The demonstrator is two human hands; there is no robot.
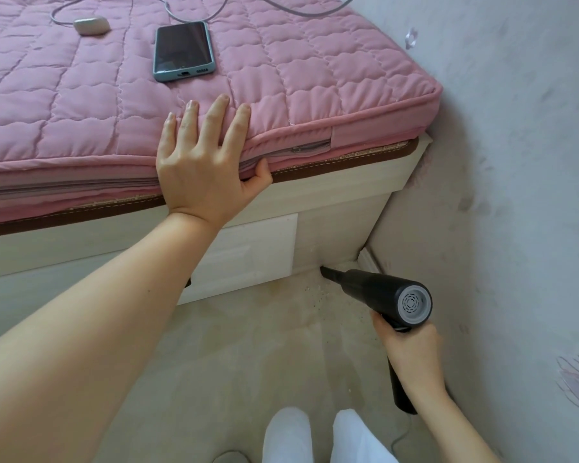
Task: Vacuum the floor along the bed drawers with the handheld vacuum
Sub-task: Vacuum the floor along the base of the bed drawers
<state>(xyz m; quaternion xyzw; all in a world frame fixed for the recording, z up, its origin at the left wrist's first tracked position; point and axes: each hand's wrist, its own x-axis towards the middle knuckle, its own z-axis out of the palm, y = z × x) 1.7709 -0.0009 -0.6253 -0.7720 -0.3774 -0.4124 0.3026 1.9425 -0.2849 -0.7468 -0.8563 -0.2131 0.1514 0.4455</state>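
- The vacuum (378, 292) is black, its long body lying from the grey vented rear cap at lower right to the narrow nozzle at upper left.
- The nozzle tip points at the foot of the bed base, at the seam where the base meets the floor (248, 345), just right of the drawer (248, 255) and near the room corner.
- Its handle drops down from the body toward the viewer.
- The right hand (410, 349) is wrapped around that handle, fingers curled tight on it, directly below the rear cap.
- The left hand (204, 162) is well apart from the vacuum, up on the mattress (81, 105) edge: fingers spread flat on the pink quilted top, thumb hooked under the side by the zip.
- The vacuum sits low, below and to the right of the left hand.
- The floor is pale beige, with dark specks scattered just beside the nozzle.
- The bed base is whitish wood; a brown strip runs under the mattress.
- A phone (183, 51) lies face up on the mattress, with a small white case (91, 25) and cables farther back.
- A grey wall (515, 162) with faint floral marks stands on the right.
- White-clad legs (315, 439) show at the bottom.
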